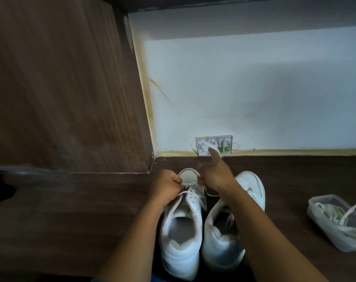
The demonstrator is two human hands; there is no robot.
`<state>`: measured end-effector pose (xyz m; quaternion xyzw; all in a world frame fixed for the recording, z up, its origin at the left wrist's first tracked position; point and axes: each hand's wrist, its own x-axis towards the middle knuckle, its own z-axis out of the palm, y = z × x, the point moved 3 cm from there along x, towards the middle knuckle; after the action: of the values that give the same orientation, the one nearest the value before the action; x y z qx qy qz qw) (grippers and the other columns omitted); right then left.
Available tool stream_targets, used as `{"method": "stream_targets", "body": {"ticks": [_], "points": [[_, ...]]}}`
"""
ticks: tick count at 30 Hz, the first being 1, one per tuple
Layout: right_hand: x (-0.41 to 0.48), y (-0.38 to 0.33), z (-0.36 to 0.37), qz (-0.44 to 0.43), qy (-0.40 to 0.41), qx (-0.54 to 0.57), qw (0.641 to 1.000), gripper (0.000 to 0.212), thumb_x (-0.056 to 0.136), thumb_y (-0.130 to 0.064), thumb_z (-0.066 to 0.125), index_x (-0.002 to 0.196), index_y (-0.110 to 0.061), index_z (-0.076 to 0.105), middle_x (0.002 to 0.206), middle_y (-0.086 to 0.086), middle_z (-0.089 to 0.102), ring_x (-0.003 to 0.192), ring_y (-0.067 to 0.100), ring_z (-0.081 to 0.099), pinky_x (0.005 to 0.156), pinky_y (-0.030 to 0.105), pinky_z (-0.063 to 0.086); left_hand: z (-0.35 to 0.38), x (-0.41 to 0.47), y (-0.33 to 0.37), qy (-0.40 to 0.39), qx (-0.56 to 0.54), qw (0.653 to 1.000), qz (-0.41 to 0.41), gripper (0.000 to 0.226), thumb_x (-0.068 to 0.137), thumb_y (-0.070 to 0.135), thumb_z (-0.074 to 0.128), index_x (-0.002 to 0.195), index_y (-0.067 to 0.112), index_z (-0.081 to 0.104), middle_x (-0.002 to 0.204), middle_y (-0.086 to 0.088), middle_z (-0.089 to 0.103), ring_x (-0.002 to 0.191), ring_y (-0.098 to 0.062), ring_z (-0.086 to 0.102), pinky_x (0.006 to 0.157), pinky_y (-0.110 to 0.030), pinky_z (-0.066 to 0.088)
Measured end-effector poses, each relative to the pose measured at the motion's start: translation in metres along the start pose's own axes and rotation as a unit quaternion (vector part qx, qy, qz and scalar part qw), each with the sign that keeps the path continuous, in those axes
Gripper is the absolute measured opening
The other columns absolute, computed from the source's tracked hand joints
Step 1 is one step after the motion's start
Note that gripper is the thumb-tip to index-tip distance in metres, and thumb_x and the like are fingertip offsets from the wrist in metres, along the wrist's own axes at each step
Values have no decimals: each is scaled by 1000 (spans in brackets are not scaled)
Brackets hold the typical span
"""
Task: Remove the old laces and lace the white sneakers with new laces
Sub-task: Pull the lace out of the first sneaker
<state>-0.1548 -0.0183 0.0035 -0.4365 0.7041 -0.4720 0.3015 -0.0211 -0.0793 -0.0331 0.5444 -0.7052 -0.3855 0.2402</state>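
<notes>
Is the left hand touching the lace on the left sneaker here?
Touching. The head view shows the left hand pinching the lace at the toe end of the left sneaker.

Head camera, steeply downward, close above sneakers (180,243), facing wall (254,88).

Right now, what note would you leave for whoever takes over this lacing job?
Hands: left hand grips the lace at the left sneaker's toe end; right hand draws lace upward, hooked over its raised forefinger, blurred there.
Things: right sneaker stands beside it with a loose lace in it; tub to the right holds more laces.
Done: cannot tell whether the lace in hand is old or new.
Left: left sneaker's upper eyelets are bare; right sneaker is not in hand.
</notes>
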Motion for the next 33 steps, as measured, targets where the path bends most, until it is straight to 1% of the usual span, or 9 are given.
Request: {"method": "stream_targets", "body": {"ticks": [2, 4, 7, 11, 16, 20, 23, 27, 33], "points": [[-1, 5, 1, -45, 16, -310, 950, 27, 88, -14, 55, 114, -11, 57, 109, 9, 65, 101, 29, 61, 81, 30, 46, -1, 0, 1, 4, 9, 1000, 6, 17, 76, 4, 73, 77, 20, 68, 84, -3, 70, 83, -19, 65, 75, -27, 51], [-5, 3, 3, -64, 24, -390, 918, 16, 85, -11, 55, 98, -9, 64, 104, 10, 68, 100, 29, 62, 76, 27, 46, -4, 0, 1, 13, 30, 999, 18, 27, 76, -1, 67, 68, 23, 59, 77, -1, 65, 76, -18, 62, 67, -25, 47], [-4, -1, 11, -107, -23, -365, 925, 15, 82, -14, 59, 91, -10, 70, 97, 9, 71, 97, 26, 64, 78, 27, 48, -8, -5, 4, 0, 59, 998, 27, 27, 73, -7, 59, 61, 17, 55, 62, 0, 56, 59, -12, 50, 53, -23, 36], [-4, 1, 19, -123, -77, -367, 919, 16, 78, -17, 61, 84, -12, 74, 89, 9, 72, 91, 26, 65, 71, 24, 45, -10, -8, 5, -42, 66, 997, 16, 17, 70, -1, 62, 59, 11, 63, 55, -2, 56, 54, -12, 49, 52, -21, 34], [-5, 0, 22, -132, -94, -351, 922, 31, 79, -13, 62, 106, -26, 72, 107, 2, 71, 104, 20, 62, 89, 24, 47, -2, -7, 9, -48, 119, 991, 38, 10, 72, 0, 60, 72, -2, 69, 76, -20, 67, 66, -22, 60, 57, -28, 39], [-9, -5, 16, -145, -61, -349, 924, 15, 79, -22, 68, 92, -16, 67, 101, 9, 67, 99, 22, 59, 73, 23, 37, 0, -9, 14, -63, 164, 983, 61, 17, 82, -2, 47, 85, 0, 63, 104, -17, 57, 94, -31, 58, 74, -33, 42], [-12, -9, 17, -132, -77, -350, 924, 26, 79, -31, 68, 78, -5, 70, 86, 13, 70, 86, 25, 63, 71, 29, 43, -1, -5, 7, -68, 109, 991, 45, 24, 82, -5, 39, 71, 13, 51, 91, -16, 56, 85, -30, 53, 69, -32, 35], [-13, -11, 26, -138, -111, -394, 902, 23, 83, -21, 59, 95, -8, 73, 99, 11, 70, 98, 27, 62, 83, 29, 47, -2, -7, 10, -47, 104, 992, 49, 21, 81, -7, 37, 80, 10, 49, 81, -11, 51, 76, -23, 44, 62, -32, 29], [-14, -12, 33, -141, -101, -438, 882, 19, 85, -17, 54, 95, -8, 68, 100, 13, 67, 101, 29, 60, 75, 26, 39, 4, -1, 8, -71, -40, 996, 22, 37, 76, -14, 28, 78, 18, 46, 80, -11, 49, 77, -21, 44, 66, -34, 35]]}}
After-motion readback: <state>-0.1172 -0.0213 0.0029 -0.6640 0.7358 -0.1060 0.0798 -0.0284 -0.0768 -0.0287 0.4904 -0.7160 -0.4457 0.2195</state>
